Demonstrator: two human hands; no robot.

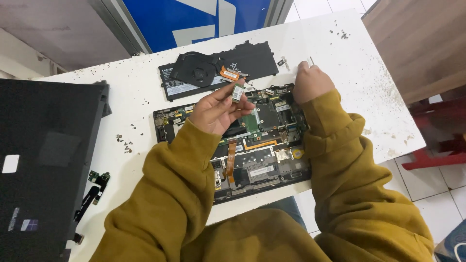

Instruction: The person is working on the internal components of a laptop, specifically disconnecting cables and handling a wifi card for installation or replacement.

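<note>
So the left hand (pixel 218 109) is pinching a small green circuit card (pixel 237 92) between thumb and fingertips, holding it up just above the opened laptop chassis (pixel 252 160), roughly over its far left part. The card is clear of the board, tilted a bit on edge.

The right hand (pixel 313 82) is curled shut into a fist near the far right corner of the chassis, with a thin metal tool tip (pixel 311 60) poking out the top of it. Looks like a small screwdriver, but I can't really tell, most of it is buried in the hand. Both arms are in mustard yellow sleeves (pixel 340 160).

The chassis sits in the middle of the white table (pixel 349 53), reaching down to the near edge, guts all exposed: green boards, orange flex ribbons, metal shields. Just behind it, toward the far edge, lies a flat black battery pack (pixel 252 60) with a round black cooling fan (pixel 196 70) and its copper heat pipe resting on top. A couple of tiny metal bits (pixel 283 62) sit right beside the battery's right end.

Over at the left edge there's a big black panel (pixel 46 160), and next to it a small green board on a black cable (pixel 97 182). The tabletop is pretty speckled with grime.
</note>
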